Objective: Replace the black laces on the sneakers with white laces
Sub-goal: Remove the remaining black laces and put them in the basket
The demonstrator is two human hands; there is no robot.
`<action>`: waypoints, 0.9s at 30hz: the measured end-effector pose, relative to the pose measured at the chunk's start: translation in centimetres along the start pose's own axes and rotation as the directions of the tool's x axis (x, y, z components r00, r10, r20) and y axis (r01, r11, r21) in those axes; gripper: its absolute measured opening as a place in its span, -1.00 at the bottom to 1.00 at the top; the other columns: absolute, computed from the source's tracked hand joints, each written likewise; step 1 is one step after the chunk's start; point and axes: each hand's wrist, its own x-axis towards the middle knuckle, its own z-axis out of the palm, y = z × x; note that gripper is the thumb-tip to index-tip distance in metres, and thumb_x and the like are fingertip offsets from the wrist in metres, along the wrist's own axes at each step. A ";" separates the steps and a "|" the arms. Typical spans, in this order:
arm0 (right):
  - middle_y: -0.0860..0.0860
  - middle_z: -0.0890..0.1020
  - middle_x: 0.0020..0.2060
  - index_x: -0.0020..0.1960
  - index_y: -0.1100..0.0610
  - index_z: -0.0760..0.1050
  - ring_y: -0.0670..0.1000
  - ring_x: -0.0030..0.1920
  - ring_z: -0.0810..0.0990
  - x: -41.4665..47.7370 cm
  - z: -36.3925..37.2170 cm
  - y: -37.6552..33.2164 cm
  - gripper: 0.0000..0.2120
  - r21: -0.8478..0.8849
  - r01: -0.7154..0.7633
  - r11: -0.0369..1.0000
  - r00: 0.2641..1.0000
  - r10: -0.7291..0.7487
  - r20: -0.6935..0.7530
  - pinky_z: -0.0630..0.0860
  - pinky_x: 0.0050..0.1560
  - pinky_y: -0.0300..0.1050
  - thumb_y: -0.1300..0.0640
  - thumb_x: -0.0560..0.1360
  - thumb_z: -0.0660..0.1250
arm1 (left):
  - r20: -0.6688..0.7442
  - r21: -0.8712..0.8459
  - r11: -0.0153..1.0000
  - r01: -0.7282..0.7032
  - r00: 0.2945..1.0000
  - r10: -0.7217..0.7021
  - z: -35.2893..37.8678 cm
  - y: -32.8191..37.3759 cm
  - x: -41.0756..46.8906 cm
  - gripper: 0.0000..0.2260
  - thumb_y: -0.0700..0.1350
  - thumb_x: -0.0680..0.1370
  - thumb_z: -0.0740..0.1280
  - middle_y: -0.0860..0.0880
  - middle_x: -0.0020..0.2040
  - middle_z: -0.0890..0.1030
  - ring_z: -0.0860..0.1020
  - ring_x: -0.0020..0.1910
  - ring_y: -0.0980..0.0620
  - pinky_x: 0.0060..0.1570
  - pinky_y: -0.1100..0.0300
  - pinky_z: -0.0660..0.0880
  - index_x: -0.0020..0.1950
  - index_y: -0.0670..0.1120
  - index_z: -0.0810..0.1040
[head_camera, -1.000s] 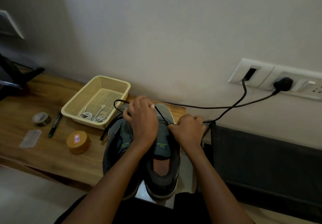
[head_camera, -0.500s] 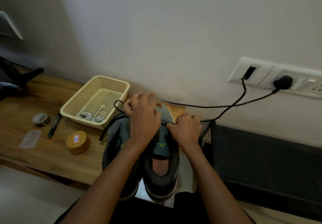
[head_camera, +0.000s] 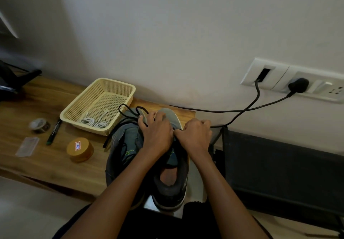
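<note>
Inspection finds the grey sneaker lying toe to the wall on the worktop, hard against the second sneaker, with both heels apparently reaching past the near edge. The left hand covers the forefoot, its fingers curled down over the toe with the black lace running out between them in loose loops toward the basket. The right hand is balled beside it, fingers folded tight and seemingly pinching the same lace at the eyelet row; the actual pinch is hidden. The white laces lie coiled in the basket, untouched, so removal is judged to be in progress. Risks noted: a hard pull on the lace could drag the sneaker backward off the worktop edge, since neither hand pins the heel. The free loops lie just beside the basket rim and could snag it or tip it when drawn through. The lace tip may catch in an eyelet and fray if pulled at an angle. The power cables pass close behind the right hand; a sweeping pull to that side could hook them and strain the plug. The second sneaker, touching the first, may be shoved into the round wooden box.
</note>
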 end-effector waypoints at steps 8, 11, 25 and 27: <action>0.06 0.55 -0.10 -0.08 0.20 0.54 0.08 0.17 0.32 0.1 0.4 0.4 -0.72 0.025 -0.057 0.998 0.998 0.057 -0.025 0.32 0.06 -0.05 -0.02 0.40 0.37 | -0.182 -0.057 0.998 0.033 0.982 -0.043 -0.9 -0.2 -0.1 -0.87 -0.08 0.50 0.23 0.02 0.32 0.38 0.16 0.39 -0.02 0.39 -0.13 -0.15 -0.02 -0.07 0.52; 0.08 0.56 -0.08 -0.05 0.22 0.55 0.09 0.17 0.32 0.4 0.5 0.8 -0.70 0.053 -0.086 0.995 0.996 0.086 0.003 0.34 0.05 -0.04 -0.02 0.41 0.38 | -0.314 -0.144 0.985 0.096 0.939 -0.138 -1.6 -1.1 0.2 -0.89 -0.10 0.48 0.25 0.01 0.27 0.43 0.22 0.35 -0.02 0.37 -0.12 -0.04 -0.05 -0.07 0.52; 0.08 0.48 -0.30 -0.31 0.18 0.44 0.12 0.08 0.36 0.8 0.2 0.8 -0.74 0.137 -0.147 0.980 0.981 0.127 0.148 0.25 -0.19 -0.12 0.00 0.41 0.35 | -0.282 -0.399 0.838 0.372 0.820 -0.498 -4.9 -7.4 0.3 -0.95 -0.08 0.47 0.34 -0.06 0.15 0.51 0.28 0.31 -0.17 0.27 -0.14 0.14 -0.13 -0.03 0.51; 0.09 0.51 -0.25 -0.25 0.16 0.46 0.12 0.08 0.34 0.8 0.0 0.7 -0.76 0.113 -0.146 0.983 0.978 0.126 0.169 0.31 -0.16 -0.11 -0.01 0.40 0.34 | -0.254 -0.314 0.885 0.344 0.868 -0.428 -4.5 -7.0 0.3 -0.95 -0.06 0.47 0.38 -0.02 0.22 0.49 0.26 0.35 -0.15 0.28 -0.12 0.12 -0.13 0.00 0.53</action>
